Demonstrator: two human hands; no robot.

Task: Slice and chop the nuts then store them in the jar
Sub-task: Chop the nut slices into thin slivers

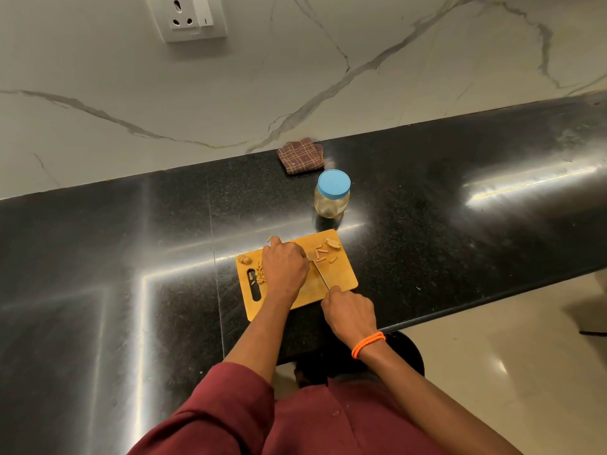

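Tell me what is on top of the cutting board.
Nut pieces, a whole nut, the knife and the left hand; anything beneath that hand is hidden.

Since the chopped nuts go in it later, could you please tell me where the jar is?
In the head view, the jar, blue lid on, stands on the black counter just beyond the cutting board's far right corner, near the checked cloth.
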